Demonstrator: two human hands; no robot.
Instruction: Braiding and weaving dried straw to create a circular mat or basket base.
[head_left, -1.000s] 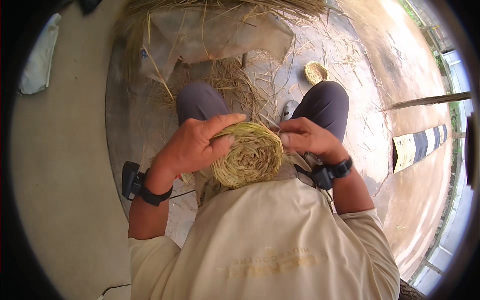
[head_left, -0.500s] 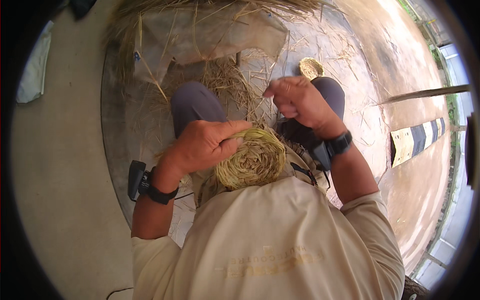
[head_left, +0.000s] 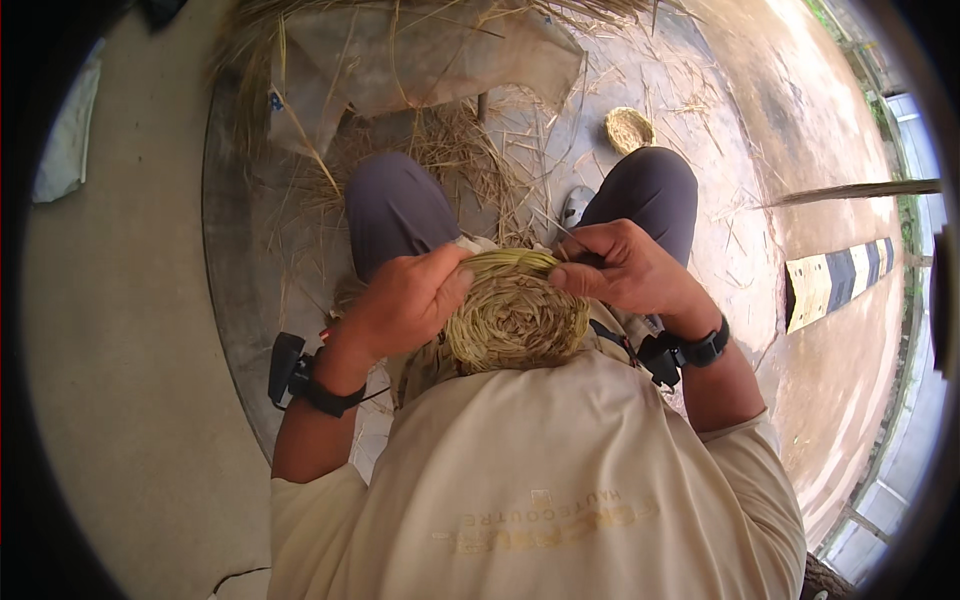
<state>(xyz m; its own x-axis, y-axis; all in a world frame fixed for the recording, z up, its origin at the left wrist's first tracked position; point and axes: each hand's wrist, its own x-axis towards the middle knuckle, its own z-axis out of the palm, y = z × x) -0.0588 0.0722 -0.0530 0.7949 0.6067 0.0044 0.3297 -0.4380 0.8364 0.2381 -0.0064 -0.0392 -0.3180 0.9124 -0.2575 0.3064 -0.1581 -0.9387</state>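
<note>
A round coiled straw basket (head_left: 515,325) rests in my lap against my shirt, with a greener band of straw along its far rim. My left hand (head_left: 415,295) grips the left side of that rim, its fingers closed with the thumb on the near side. At the upper right of the rim is my right hand (head_left: 625,265), thumb pressed against the edge and fingers curled behind it. A thin, straight, dark sliver (head_left: 553,222) sticks out by the right fingers; whether it is a needle or a stalk I cannot tell.
A small straw basket (head_left: 629,130) stands on the floor beyond my right knee. Loose straw (head_left: 455,160) lies between and past my knees. A sheet-covered stand (head_left: 430,60) with a straw heap is at the far side. To the right lies a black-and-yellowish striped bar (head_left: 840,280).
My right hand has come down from above my right knee to the basket's rim. The left hand has shifted slightly right and down, still gripping the basket.
</note>
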